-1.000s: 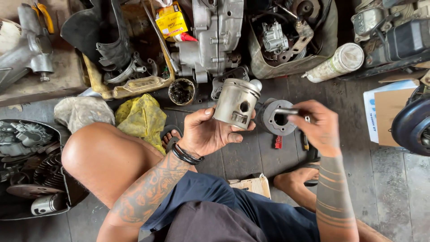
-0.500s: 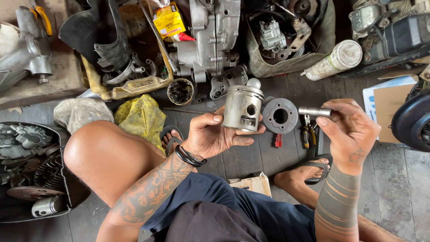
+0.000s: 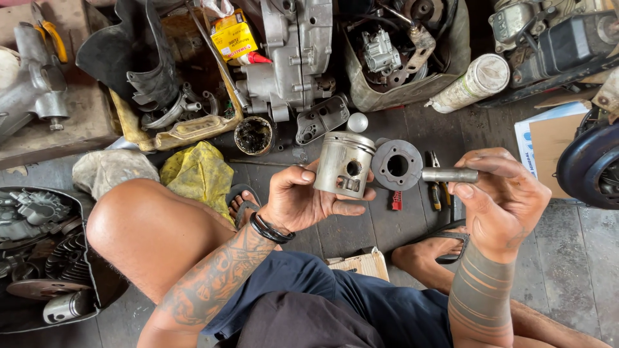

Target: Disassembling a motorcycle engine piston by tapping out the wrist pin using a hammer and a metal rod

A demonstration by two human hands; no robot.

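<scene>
Left grip (image 3: 298,201) closed round the piston (image 3: 343,165) — right grip (image 3: 501,196) pinching the steel pin (image 3: 449,174), just apart.

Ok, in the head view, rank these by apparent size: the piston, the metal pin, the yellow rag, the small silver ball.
1. yellow rag
2. piston, held nearer the camera, so its true size against the rag is unsure
3. metal pin
4. small silver ball

Single head-mounted view, looking steeply down from above the seated person's lap onto the plank floor (image 3: 580,270). The knee (image 3: 138,232) and shorts (image 3: 335,309) fill the lower frame at close range; the hands sit mid-frame; engine parts (image 3: 293,58) line the far, upper edge. There is no second view to share any scene.
</scene>
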